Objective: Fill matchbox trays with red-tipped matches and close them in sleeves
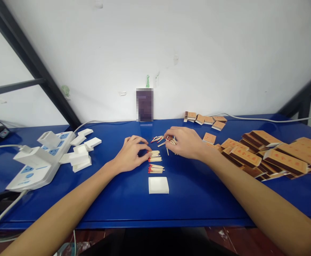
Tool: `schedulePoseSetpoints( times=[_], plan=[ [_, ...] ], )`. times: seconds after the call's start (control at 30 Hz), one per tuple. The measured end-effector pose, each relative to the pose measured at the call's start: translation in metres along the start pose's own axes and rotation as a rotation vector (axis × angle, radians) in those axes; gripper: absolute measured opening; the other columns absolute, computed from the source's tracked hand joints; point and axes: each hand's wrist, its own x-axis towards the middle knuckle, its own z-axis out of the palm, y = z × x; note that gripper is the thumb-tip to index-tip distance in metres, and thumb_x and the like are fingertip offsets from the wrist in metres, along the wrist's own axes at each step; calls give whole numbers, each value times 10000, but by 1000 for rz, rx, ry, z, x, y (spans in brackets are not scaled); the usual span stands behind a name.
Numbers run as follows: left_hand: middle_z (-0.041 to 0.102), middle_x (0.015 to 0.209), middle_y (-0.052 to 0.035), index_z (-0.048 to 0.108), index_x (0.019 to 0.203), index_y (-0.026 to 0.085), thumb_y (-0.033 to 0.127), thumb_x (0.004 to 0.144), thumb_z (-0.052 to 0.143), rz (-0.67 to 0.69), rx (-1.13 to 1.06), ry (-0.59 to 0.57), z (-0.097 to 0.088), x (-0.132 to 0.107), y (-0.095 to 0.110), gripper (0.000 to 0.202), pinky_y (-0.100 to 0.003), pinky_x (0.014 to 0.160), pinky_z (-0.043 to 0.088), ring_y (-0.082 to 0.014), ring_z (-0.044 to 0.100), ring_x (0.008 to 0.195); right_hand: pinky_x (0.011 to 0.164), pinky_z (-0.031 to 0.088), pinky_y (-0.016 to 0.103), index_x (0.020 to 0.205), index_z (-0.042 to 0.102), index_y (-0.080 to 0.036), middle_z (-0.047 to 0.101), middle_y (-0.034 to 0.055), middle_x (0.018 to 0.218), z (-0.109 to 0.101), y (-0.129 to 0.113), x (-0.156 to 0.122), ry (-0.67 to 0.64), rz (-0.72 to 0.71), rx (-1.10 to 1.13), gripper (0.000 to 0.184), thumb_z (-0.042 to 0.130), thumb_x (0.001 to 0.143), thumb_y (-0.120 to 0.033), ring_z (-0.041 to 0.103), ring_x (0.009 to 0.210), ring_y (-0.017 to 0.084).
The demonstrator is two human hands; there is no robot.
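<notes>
My left hand [131, 153] rests on the blue table [192, 199], fingers curled, their tips touching the red heads of a neat row of matches [155, 161]. My right hand [183, 142] is closed in a pinch on a few loose matches [171, 141] from a scattered pile [158, 139]. A small white matchbox tray [158, 185] lies just in front of the sorted matches, nearer to me.
Several brown matchbox sleeves [272, 154] are heaped at the right, with more [206, 120] by the wall. White trays [82, 153] and a white power strip [38, 160] with cables lie at the left. A dark blurred object [144, 105] leans on the wall.
</notes>
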Motion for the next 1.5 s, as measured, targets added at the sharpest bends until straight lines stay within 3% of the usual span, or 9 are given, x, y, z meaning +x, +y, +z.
schedulePoseSetpoints(
  times=[0.17,0.37,0.53,0.63,0.77,0.87,1.13,1.33,1.5],
  plan=[
    [621,1165,-28,728,979,278,366,939,551,55,-12,-25,-3,-2,2,202,-452,976,324,-238,500,1125,699,385,289,927,673,-220,658,44,948,-3,8,-1,-224,-154,33,169,536,828,-215,605,842,189],
    [619,1180,-33,733,957,260,320,938,544,140,-45,-43,-6,-4,6,199,-443,979,332,-244,490,1147,732,386,306,1025,672,-223,646,52,989,0,11,-1,-238,-190,4,257,579,789,-180,592,874,204],
    [626,1164,-45,705,1037,245,311,973,489,162,-50,-29,-5,-5,5,235,-435,967,337,-234,503,1130,744,360,329,1171,653,-225,632,81,1002,13,12,0,-183,-199,-95,337,530,859,-190,564,915,230],
    [629,1160,-50,644,1171,250,269,1004,415,162,-64,-26,-6,-4,1,284,-418,951,352,-220,508,1116,733,333,335,1115,680,-223,637,86,1013,19,8,1,-155,-188,-120,285,483,910,-204,547,922,233],
    [613,1201,-63,596,1231,239,222,1022,341,271,-173,-86,-14,-3,-5,330,-385,970,381,-199,518,1125,741,301,339,1015,700,-217,669,74,1008,22,-2,2,-128,-219,-93,251,462,941,-189,527,944,226],
    [614,1190,-72,577,1235,216,199,1012,332,312,-232,-34,-19,-2,-8,332,-380,979,407,-196,535,1103,750,284,342,960,701,-211,693,67,1014,24,-11,4,-120,-247,-73,234,473,936,-163,523,945,220],
    [615,1146,-84,645,1101,180,249,937,452,271,-19,-10,-10,-1,-13,262,-399,942,429,-222,561,1056,768,308,321,1041,673,-225,713,35,1045,25,-8,6,-68,-230,52,296,438,912,-101,556,939,196],
    [583,1222,-86,663,1131,217,337,980,436,258,6,-117,-12,-2,1,298,-429,957,385,-241,529,1142,691,297,318,783,629,-207,665,42,863,9,-3,-1,-132,-149,-80,166,527,880,-296,549,813,198],
    [583,1227,-79,698,1061,218,326,972,451,270,-28,-131,-13,-5,6,284,-404,944,367,-231,533,1133,680,287,315,759,610,-209,650,35,869,13,-1,-1,-167,-161,-98,191,498,898,-276,556,832,191]
  ],
)
